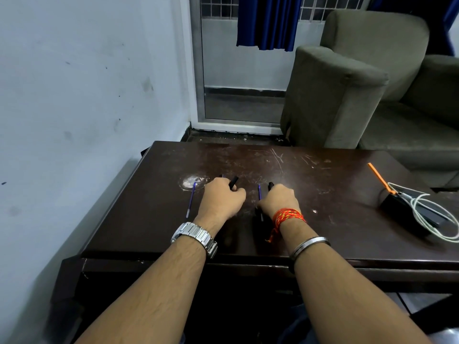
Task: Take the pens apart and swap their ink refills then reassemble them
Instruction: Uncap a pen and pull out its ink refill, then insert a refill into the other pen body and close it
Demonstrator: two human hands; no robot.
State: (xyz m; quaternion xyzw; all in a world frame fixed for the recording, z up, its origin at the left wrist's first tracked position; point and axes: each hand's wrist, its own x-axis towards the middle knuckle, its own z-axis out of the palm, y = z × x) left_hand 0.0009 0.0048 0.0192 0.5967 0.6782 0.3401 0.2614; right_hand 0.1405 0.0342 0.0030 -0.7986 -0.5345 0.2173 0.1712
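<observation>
On the dark wooden table (pixel 323 219) my left hand (pixel 221 198) is closed around a black pen body (pixel 233 182) whose end sticks out past my fingers. A thin blue ink refill (pixel 191 200) lies loose on the table just left of that hand. My right hand (pixel 279 198) grips a second black pen body (pixel 270 185), its tip showing above my knuckles. Another blue refill (pixel 259 191) lies between my two hands, close to my right thumb. A dark pen part (pixel 261 214) shows under my right wrist, mostly hidden.
A black box (pixel 407 214) with a coiled white cable (pixel 432 214) and an orange stick (pixel 380 178) sits at the table's right. A grey armchair (pixel 347 83) stands behind the table; a white wall (pixel 87 95) runs along the left.
</observation>
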